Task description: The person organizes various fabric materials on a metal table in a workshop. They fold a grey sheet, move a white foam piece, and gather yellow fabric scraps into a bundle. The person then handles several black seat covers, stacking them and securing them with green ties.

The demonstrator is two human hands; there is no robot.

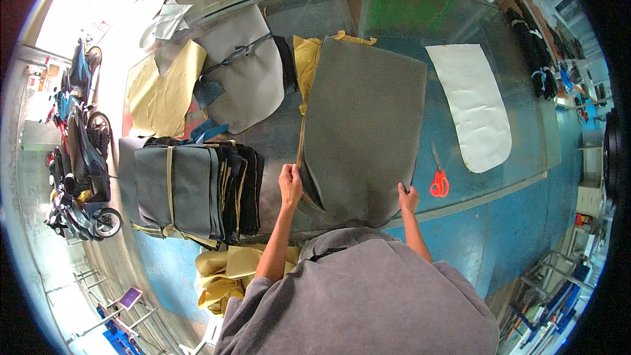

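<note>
In front of me a stack of dark grey sheet pieces [365,123] lies on the glass-topped table [276,158], its near end rounded. My left hand [291,185] grips the stack's left edge, where the layers fan apart a little. At the lower right edge my right hand [408,198] pinches the stack, thumb on top. Crumpled yellow-brown paper [308,64] sticks out from behind the stack's far left side. Scissors with orange handles [439,183] rest just right of my right hand. Farther right is a white curved paper pattern piece [474,108].
A tall pile of grey pieces tied with a band [170,182] stands at left. Behind it lie yellow-brown paper [167,91] and a tied grey bundle [246,79]. More crumpled paper [231,271] sits below the table's near edge. Motorcycles [81,158] are parked at far left.
</note>
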